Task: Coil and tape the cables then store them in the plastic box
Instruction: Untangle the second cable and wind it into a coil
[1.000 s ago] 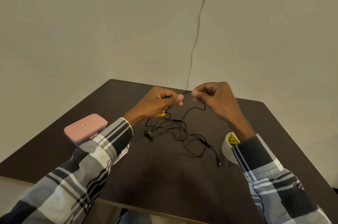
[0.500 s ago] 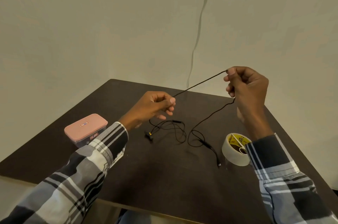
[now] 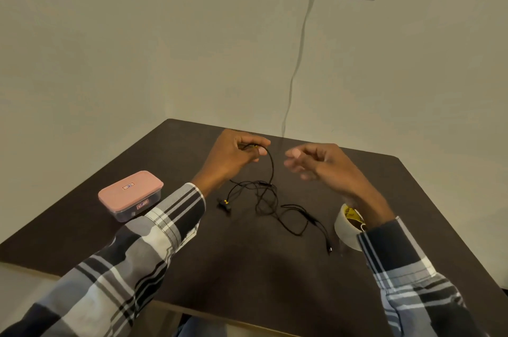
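The left hand (image 3: 233, 156) pinches one end of the black cable (image 3: 270, 193); the rest lies tangled mid-bench. The right hand (image 3: 316, 162) hangs beside it, its grip loose and holding nothing. Pulling now could tighten the knots. The plastic box (image 3: 130, 195) sits shut near the left edge.

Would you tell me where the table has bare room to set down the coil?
Bare table lies between the sleeves, near the front edge, and behind the plastic box. The middle is crowded by the black cable, with the tape roll beside it.
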{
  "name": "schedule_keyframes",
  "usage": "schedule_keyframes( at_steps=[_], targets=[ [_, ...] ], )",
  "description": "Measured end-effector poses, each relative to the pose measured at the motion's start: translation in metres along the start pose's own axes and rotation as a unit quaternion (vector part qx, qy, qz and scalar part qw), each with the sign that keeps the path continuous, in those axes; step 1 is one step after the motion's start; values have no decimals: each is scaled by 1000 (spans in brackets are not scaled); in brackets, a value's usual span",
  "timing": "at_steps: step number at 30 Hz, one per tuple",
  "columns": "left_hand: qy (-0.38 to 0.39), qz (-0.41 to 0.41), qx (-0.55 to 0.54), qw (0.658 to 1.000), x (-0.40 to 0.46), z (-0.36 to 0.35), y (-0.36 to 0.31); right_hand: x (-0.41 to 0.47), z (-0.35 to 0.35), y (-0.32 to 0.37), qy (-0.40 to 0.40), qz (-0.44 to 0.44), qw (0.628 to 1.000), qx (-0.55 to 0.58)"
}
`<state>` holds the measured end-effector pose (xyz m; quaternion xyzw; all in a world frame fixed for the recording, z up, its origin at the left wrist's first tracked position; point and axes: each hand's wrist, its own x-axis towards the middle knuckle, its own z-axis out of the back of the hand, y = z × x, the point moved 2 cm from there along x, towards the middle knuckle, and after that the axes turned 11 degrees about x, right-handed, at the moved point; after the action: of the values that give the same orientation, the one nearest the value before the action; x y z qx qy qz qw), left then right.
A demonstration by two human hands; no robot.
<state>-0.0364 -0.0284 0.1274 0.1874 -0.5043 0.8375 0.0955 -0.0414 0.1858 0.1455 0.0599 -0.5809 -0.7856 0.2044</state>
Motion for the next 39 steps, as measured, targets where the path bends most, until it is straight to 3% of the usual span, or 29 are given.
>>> schedule_keyframes(
  at_steps=[4, 7, 14, 18, 20, 22, 27, 33, 36, 39],
  targets=[
    [4, -70, 123, 990, -3, -9, -9, 0, -28, 10, -28, 40, 997, 59],
    [6, -89, 130, 987, -4, -13, -13, 2, -40, 8, -34, 59, 995, 79],
    [96, -70, 86, 989, -4, -5, -9, 1, -27, -2, -54, 13, 983, 174],
    [202, -10, -41, 978, -12, -7, -11, 4, -20, -7, -74, 11, 977, 200],
    [228, 9, -39, 973, -13, -10, -10, 5, -17, -9, -92, 14, 979, 184],
    [207, 14, -8, 978, -11, -12, -7, 6, -15, -9, -109, 20, 981, 157],
    [23, 18, 58, 998, -5, -9, -3, 6, -18, -6, -136, 55, 986, 77],
    [-14, 45, 119, 992, -6, -16, -8, 8, -28, -8, -178, 109, 975, -80],
    [-52, 60, 67, 995, -6, -20, -12, 5, -41, -9, -201, 148, 957, -148],
    [-64, 79, -70, 992, -7, -25, -19, 4, -55, -15, -219, 171, 946, -165]
  ],
)
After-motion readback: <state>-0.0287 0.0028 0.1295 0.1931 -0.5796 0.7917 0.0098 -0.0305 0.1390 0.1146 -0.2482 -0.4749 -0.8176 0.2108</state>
